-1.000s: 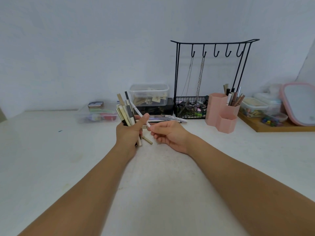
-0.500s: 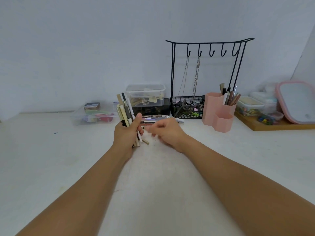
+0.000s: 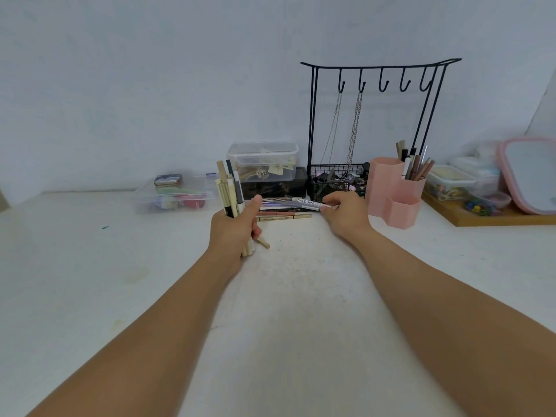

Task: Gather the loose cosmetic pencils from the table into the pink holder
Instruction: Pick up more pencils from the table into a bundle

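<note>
At the left of centre, our left hand (image 3: 233, 227) stays clenched around a bundle (image 3: 230, 191) of cream, tan and black pencils, thumb pressed against them, their tops standing upright above the fist and their lower ends poking out below it, just over the table (image 3: 301, 296). That grip is unchanged from half a second ago.

Just right of the fist, a loose pile (image 3: 281, 210) of pencils lies flat on the table, running left to right in front of a clear box (image 3: 263, 159).

What has changed is our right hand (image 3: 343, 216): half a second ago it sat close beside the left, fingertips almost meeting it; now it has swung right and away from us, to the right end of the pile. Its thumb and forefinger are pinched on the end of a white pen (image 3: 307, 203) marked SWEET MINT, which lies across the pile's far side.

Further right, the pink holder (image 3: 394, 194) stands in the middle right of the frame, near the right hand but not touching it, with several pencils upright in its rear cup. Behind the pile and the holder rises a black rack (image 3: 376, 115) with two chains on its hooks.
</note>
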The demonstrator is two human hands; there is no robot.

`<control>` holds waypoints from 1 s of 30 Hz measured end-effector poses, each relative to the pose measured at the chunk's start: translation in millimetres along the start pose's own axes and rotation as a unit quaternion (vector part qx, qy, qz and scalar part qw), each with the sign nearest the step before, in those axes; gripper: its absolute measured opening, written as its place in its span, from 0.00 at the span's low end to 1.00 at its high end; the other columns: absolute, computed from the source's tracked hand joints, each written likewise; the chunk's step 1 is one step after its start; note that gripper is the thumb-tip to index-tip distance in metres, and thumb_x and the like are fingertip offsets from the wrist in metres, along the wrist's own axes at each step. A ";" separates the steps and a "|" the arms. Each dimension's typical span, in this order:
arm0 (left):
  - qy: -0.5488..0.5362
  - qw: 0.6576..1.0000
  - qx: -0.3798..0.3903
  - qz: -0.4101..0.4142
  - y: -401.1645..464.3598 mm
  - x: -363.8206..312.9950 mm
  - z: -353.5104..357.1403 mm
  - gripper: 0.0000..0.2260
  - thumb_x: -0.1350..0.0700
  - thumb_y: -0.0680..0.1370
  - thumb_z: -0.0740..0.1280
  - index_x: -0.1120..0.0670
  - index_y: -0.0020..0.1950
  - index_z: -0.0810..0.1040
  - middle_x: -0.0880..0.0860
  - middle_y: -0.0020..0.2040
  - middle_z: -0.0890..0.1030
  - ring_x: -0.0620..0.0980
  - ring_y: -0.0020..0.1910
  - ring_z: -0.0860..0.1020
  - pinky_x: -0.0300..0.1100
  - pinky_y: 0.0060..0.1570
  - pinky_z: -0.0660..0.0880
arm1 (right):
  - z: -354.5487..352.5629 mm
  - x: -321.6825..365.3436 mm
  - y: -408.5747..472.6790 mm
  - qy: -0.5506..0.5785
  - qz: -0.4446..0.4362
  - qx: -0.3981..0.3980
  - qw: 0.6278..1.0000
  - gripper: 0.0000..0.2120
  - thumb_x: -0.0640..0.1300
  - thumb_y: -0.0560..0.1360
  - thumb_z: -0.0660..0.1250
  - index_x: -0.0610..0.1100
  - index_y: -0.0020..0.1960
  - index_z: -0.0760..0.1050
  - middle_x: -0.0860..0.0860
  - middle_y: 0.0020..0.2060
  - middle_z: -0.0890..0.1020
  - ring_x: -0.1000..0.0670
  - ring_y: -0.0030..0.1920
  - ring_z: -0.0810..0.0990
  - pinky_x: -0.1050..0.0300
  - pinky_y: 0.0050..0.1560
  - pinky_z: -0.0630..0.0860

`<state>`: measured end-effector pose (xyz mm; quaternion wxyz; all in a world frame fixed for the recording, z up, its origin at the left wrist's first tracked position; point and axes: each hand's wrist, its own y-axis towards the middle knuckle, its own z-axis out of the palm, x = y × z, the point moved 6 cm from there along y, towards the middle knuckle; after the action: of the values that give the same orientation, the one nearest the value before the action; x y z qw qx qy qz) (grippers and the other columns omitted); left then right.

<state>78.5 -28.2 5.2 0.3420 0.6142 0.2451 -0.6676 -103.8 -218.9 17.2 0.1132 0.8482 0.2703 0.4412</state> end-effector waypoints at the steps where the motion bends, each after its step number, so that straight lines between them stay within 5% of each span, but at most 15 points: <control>1: 0.000 1.000 0.002 0.001 -0.3 -0.3 0.9 0.17 0.44 0.74 0.76 0.54 0.37 0.76 0.50 0.27 0.77 0.47 0.26 0.76 0.45 0.37 0.76 | -1.0 0.3 -0.4 -0.003 -0.003 -0.004 1.000 0.10 0.41 0.74 0.74 0.40 0.55 0.84 0.46 0.48 0.86 0.50 0.47 0.80 0.61 0.48 0.70; 9: 0.009 1.000 0.007 -0.001 -3.4 -2.7 0.3 0.19 0.40 0.75 0.74 0.55 0.40 0.75 0.48 0.24 0.73 0.47 0.25 0.72 0.44 0.35 0.74 | -8.5 0.9 -4.8 0.052 0.046 -0.036 0.997 0.05 0.37 0.72 0.76 0.39 0.49 0.86 0.49 0.38 0.84 0.52 0.40 0.79 0.58 0.47 0.77; 13: -0.025 1.000 0.003 -0.016 -3.4 -3.6 0.2 0.18 0.42 0.75 0.74 0.54 0.41 0.75 0.47 0.25 0.72 0.47 0.25 0.70 0.43 0.31 0.73 | -12.0 -1.5 -7.2 0.198 0.112 -0.094 0.969 0.07 0.37 0.73 0.75 0.39 0.51 0.86 0.50 0.40 0.85 0.58 0.37 0.78 0.76 0.35 0.70; 15: -0.041 0.999 0.004 -0.015 -3.4 -3.9 0.1 0.17 0.43 0.75 0.74 0.55 0.40 0.77 0.47 0.25 0.72 0.47 0.25 0.70 0.42 0.30 0.72 | -11.9 0.8 -8.8 0.257 0.130 -0.111 0.951 0.07 0.37 0.72 0.76 0.40 0.51 0.86 0.54 0.36 0.83 0.60 0.35 0.78 0.78 0.32 0.70; 21: -0.059 0.998 -0.005 -0.028 -3.9 -3.9 -1.9 0.18 0.42 0.74 0.75 0.58 0.47 0.79 0.47 0.25 0.73 0.47 0.24 0.70 0.41 0.29 0.72 | 7.1 25.1 -29.5 0.493 0.212 -0.031 0.843 0.04 0.32 0.71 0.75 0.39 0.41 0.85 0.46 0.34 0.84 0.51 0.36 0.80 0.59 0.44 0.81; 24: -0.047 0.999 -0.008 -0.013 -5.4 -6.4 -2.2 0.19 0.41 0.72 0.77 0.56 0.46 0.80 0.47 0.25 0.73 0.46 0.24 0.71 0.41 0.30 0.73 | 35.7 50.8 -47.9 0.631 0.251 0.076 0.730 0.05 0.30 0.71 0.74 0.31 0.46 0.82 0.41 0.38 0.85 0.50 0.35 0.84 0.62 0.37 0.81; 28: -0.067 0.998 0.001 0.014 -9.2 -13.0 -1.6 0.11 0.45 0.68 0.81 0.49 0.40 0.83 0.48 0.26 0.76 0.46 0.24 0.72 0.40 0.28 0.73 | 62.6 80.4 -64.2 0.670 0.255 0.186 0.672 0.05 0.31 0.73 0.71 0.34 0.41 0.86 0.42 0.41 0.86 0.52 0.37 0.85 0.65 0.37 0.81; 30: -0.088 0.996 0.005 0.012 -10.9 -15.4 0.2 0.14 0.44 0.62 0.82 0.49 0.40 0.84 0.48 0.28 0.78 0.46 0.24 0.72 0.39 0.28 0.73 | 67.0 88.9 -69.7 0.670 0.238 0.233 0.664 0.05 0.32 0.74 0.71 0.34 0.48 0.85 0.42 0.47 0.86 0.53 0.41 0.85 0.65 0.41 0.81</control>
<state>70.3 -18.9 19.5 0.3675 0.5574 0.2032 -0.7162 -33.3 -108.4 9.0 -0.4082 0.3581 0.1563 0.8251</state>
